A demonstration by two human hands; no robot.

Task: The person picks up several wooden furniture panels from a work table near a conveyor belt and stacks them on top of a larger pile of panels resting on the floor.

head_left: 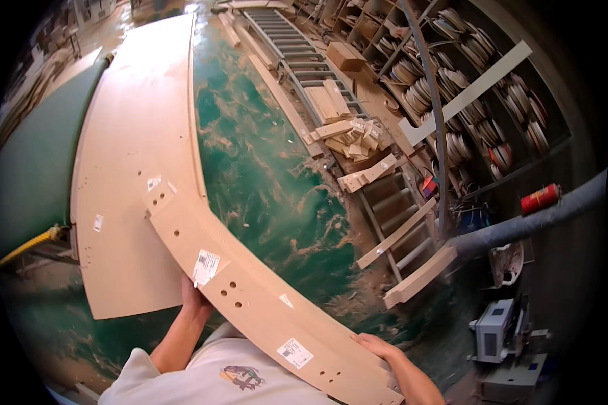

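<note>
"Board (260, 304) up in two hands, slanting across the front of the body, its far end out over the large panel (135, 121)! Touching, or just above?"

"Can't tell from this angle. But look at the drilled holes (238, 304), singles and clusters, already in, and the paper labels (295, 352) already on. That much looks done."

"And the hold?"

"Left hand (194, 302) tucked at the near edge, fingers lost underneath, so spread or pressed together, I can't say. Right hand (373, 344) on the opposite edge, down toward the near end, fingers laid together and gripping the wood, thumb out of sight."

"So what's left?"

"Setting it down, for one, I'd judge: it looks borne by the hands. Whether more holes or trimming are due, nothing here settles. I'd call it partway, a handling moment, with no tool showing in either hand."

"And around them?"

"Large panel off to the left, alongside a green surface (40, 162). Over on the right, across the dusty green floor (240, 158), a roller conveyor (393, 200) with wood pieces (355, 142) heaped along it, and beyond that, rolls (407, 73) packed tight!"
</note>
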